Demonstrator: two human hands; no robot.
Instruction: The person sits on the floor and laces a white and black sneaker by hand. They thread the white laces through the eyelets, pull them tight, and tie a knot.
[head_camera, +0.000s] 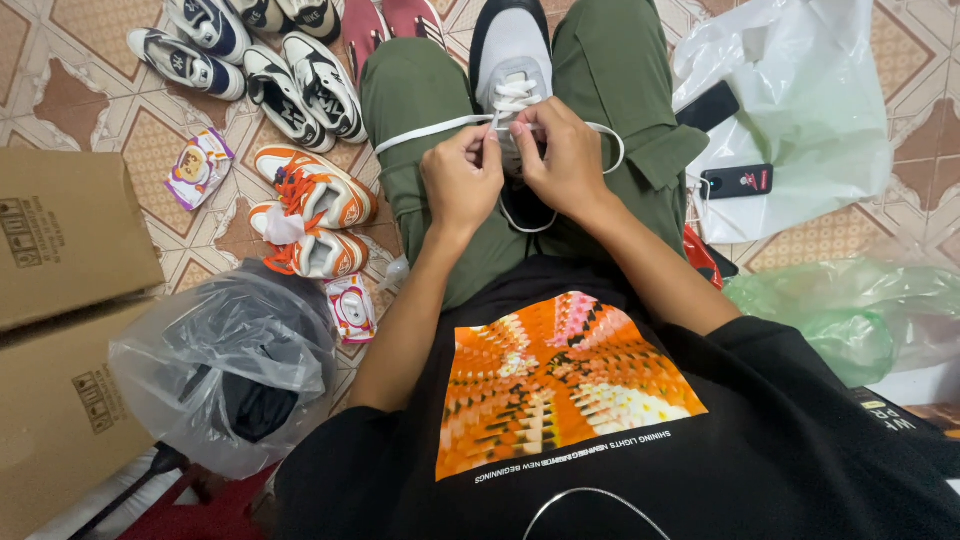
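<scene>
Two hands meet at the upper centre of the frame, over a white and black sneaker that rests between the knees of a person in green trousers. The left hand is closed, thumb and fingers pinching a white shoelace just above the sneaker's lacing. The right hand is closed likewise, fingertips pinching the same lace close to the left hand's fingertips. One end of the lace runs out to the left across the thigh; another part loops out to the right and curves back below the hands.

Left of the knees, an orange and white pair of sneakers lies on the tiled floor, its orange laces loose. Above it, in the upper left of the frame, several black and white sneakers lie side by side. A small printed packet lies left of the orange pair, and a second packet lies just below it.

At the left edge stand two cardboard boxes. A clear plastic bag with dark contents sits beside the boxes at lower left.

At upper right, a white plastic bag lies on the floor, with a black phone and a small black card resting on it. A green plastic bag lies at right centre.
</scene>
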